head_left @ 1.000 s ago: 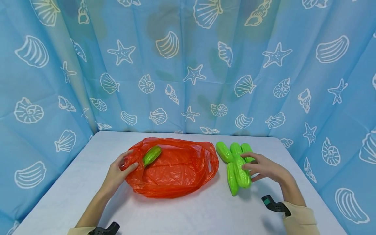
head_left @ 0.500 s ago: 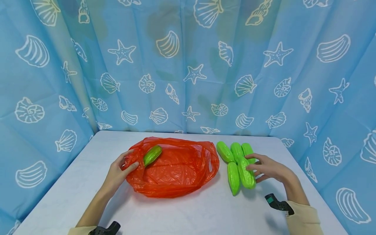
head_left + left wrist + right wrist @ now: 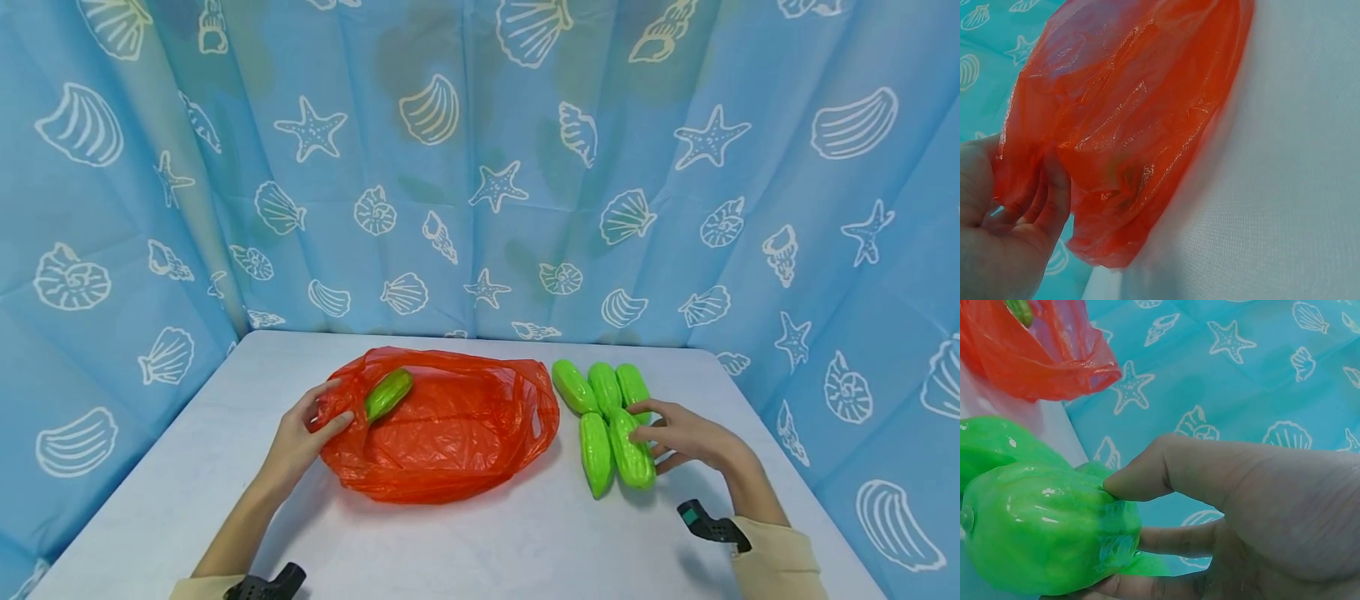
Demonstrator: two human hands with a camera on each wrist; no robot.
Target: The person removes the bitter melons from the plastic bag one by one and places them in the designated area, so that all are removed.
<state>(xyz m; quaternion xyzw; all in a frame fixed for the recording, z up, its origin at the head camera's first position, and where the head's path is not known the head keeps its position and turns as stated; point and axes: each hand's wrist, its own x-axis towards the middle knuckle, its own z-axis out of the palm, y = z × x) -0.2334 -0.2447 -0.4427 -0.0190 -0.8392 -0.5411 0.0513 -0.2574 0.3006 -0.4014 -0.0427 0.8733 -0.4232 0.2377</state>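
My left hand [image 3: 303, 437] grips the left rim of an open red plastic bag [image 3: 442, 490], its fingers curled into the film and the thumb inside the edge. One green cucumber, probably a toy [image 3: 390, 394], lies inside the bag at the left. To the bag's right, my right hand [image 3: 686, 433] holds a glossy green cucumber [image 3: 632, 450] between thumb and fingers. In the right wrist view the thumb presses the top of this cucumber [image 3: 1054, 525] while fingers reach under it. Beside it lies another cucumber [image 3: 596, 454].
Behind the held cucumber are a tilted cucumber [image 3: 573, 386], a middle one [image 3: 603, 385] and one farther right [image 3: 632, 382]. Everything sits on a white table [image 3: 480, 550]. A blue shell-patterned curtain [image 3: 465, 167] surrounds its back and sides.
My right hand has shifted slightly right, and the front end of the held cucumber has swung right, away from its neighbour. My left hand and the bag stay nearly still.
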